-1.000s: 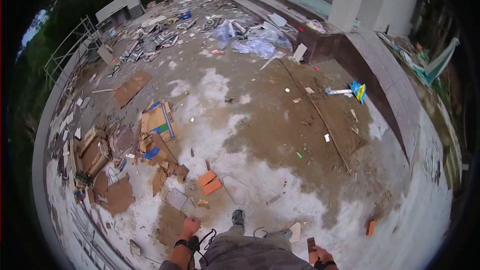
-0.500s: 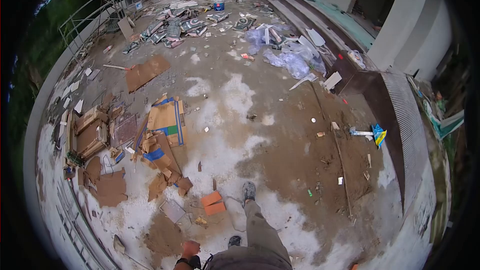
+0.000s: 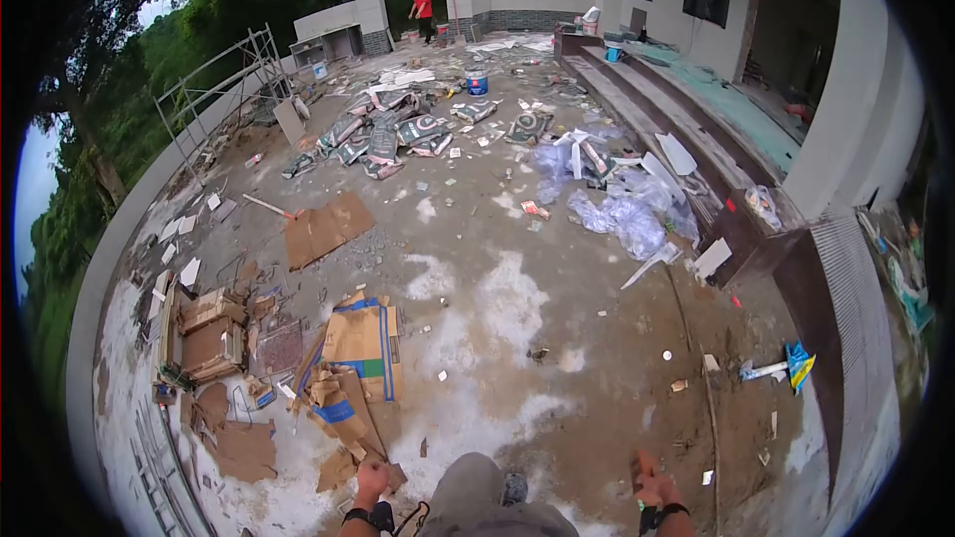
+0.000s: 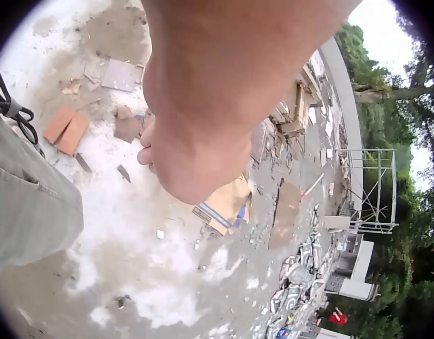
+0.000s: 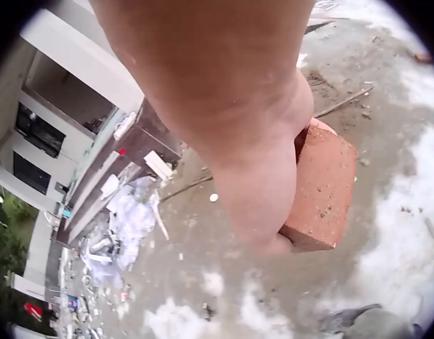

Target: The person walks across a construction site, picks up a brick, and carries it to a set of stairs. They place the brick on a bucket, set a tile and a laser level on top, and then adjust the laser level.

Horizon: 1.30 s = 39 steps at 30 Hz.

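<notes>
My right hand (image 3: 657, 489) holds a reddish-orange brick (image 5: 323, 189), its fingers wrapped round one side. In the right wrist view the brick hangs above the muddy ground, with crumbs of dirt on its face. My left hand (image 3: 373, 479) hangs beside the left thigh, its fingers loosely curled and nothing in them. From the left wrist view, the back of that hand hides most of its fingers. Two orange bricks (image 4: 66, 130) lie side by side on the ground near the trouser leg.
Torn cardboard (image 3: 360, 343) and a wooden crate (image 3: 211, 333) lie at left, near a ladder (image 3: 164, 467). Farther off are printed sacks (image 3: 383, 139), crumpled plastic sheeting (image 3: 637, 219) and a blue bucket (image 3: 477, 84). Steps (image 3: 657, 119) rise at right. A person in red (image 3: 423, 8) stands far back.
I have walked forward and the head view has tilted up. The two ground bricks have left the head view's bottom edge. The right hand, out of view half a second ago, shows again with its brick.
</notes>
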{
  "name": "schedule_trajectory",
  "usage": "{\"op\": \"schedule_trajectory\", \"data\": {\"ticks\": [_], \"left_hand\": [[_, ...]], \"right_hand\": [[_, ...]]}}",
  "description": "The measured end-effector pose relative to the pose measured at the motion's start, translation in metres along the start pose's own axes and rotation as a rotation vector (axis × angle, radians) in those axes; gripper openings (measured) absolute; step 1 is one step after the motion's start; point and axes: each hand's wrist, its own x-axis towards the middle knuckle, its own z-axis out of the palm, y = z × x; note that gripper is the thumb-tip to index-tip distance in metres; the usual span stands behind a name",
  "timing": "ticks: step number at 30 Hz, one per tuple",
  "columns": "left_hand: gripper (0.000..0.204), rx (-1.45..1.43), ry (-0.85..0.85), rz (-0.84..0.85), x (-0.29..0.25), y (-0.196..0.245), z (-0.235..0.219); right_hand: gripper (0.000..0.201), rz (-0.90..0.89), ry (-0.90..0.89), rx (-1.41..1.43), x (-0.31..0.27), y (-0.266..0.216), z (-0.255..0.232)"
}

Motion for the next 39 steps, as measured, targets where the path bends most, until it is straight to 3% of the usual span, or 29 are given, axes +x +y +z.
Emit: {"op": "schedule_trajectory", "data": {"ticks": [1,2,4,6,8,9,10,11,12,13,14,15,17,19,23,26,29,31,34,35,37,39], "left_hand": [[0.023,0.020,0.013,-0.016,-0.005,0.084,-0.006],[0.023,0.017,0.009,-0.020,0.017,0.084,0.005],[0.023,0.116,-0.110,-0.017,0.061,0.101,0.026],[0.022,0.022,-0.214,-0.213,0.096,0.126,0.040],[0.021,-0.162,-0.290,-0.376,0.161,0.105,0.075],[0.021,-0.165,-0.306,-0.385,0.196,0.099,0.084],[0.020,0.156,-0.403,0.007,0.224,0.097,0.087],[0.020,0.461,-0.475,0.413,0.250,0.109,0.093],[0.020,0.446,-0.475,0.412,0.272,0.140,0.100],[0.020,0.105,-0.418,-0.049,0.295,0.179,0.104],[0.021,-0.235,-0.345,-0.508,0.320,0.214,0.103],[0.019,0.199,-0.350,0.033,0.341,0.239,0.096],[0.018,-0.128,-0.238,-0.291,0.406,0.290,0.112],[0.018,-0.233,-0.165,-0.237,0.456,0.366,0.114],[0.017,-0.206,-0.157,-0.133,0.580,0.462,0.143],[0.020,-0.182,-0.236,-0.205,0.665,0.533,0.167],[0.023,-0.054,-0.256,-0.173,0.732,0.602,0.187],[0.023,0.021,-0.274,-0.174,0.772,0.645,0.178],[0.020,-0.154,-0.348,-0.225,0.842,0.715,0.200],[0.019,-0.177,-0.308,-0.205,0.871,0.727,0.204],[0.018,-0.127,-0.270,-0.174,0.909,0.773,0.205],[0.019,-0.187,-0.285,-0.216,0.956,0.818,0.211]], "right_hand": [[0.075,-0.076,0.079,-0.127,0.039,-0.019,-0.017],[0.075,-0.073,0.079,-0.133,0.064,-0.048,-0.031],[0.084,0.091,0.337,-0.124,0.113,-0.121,-0.055],[0.087,0.061,0.309,-0.162,0.144,-0.186,-0.077],[0.089,0.049,0.276,-0.209,0.183,-0.235,-0.089],[0.088,0.041,0.176,-0.239,0.200,-0.252,-0.090],[0.087,0.039,0.068,-0.270,0.209,-0.265,-0.088],[0.087,0.047,0.069,-0.286,0.216,-0.277,-0.085],[0.077,0.077,-0.046,-0.062,0.224,-0.288,-0.077],[0.068,0.102,-0.161,0.162,0.238,-0.289,-0.068],[0.070,0.123,-0.414,0.773,0.269,-0.254,-0.040],[0.070,0.140,-0.418,0.767,0.274,-0.288,-0.061],[0.071,0.200,-0.422,0.665,0.287,-0.311,-0.071],[0.071,0.211,-0.427,0.574,0.331,-0.354,-0.078],[0.072,0.246,-0.431,0.410,0.421,-0.430,-0.086],[0.073,0.250,-0.419,0.284,0.508,-0.494,-0.107],[0.073,0.261,-0.404,0.120,0.584,-0.551,-0.167],[0.074,0.274,-0.404,0.032,0.612,-0.593,-0.191],[0.075,0.264,-0.363,-0.146,0.681,-0.656,-0.248],[0.078,0.225,-0.280,-0.377,0.728,-0.677,-0.266],[0.078,0.178,-0.173,-0.377,0.797,-0.759,-0.329],[0.078,0.097,-0.046,-0.303,0.885,-0.787,-0.362]]}}
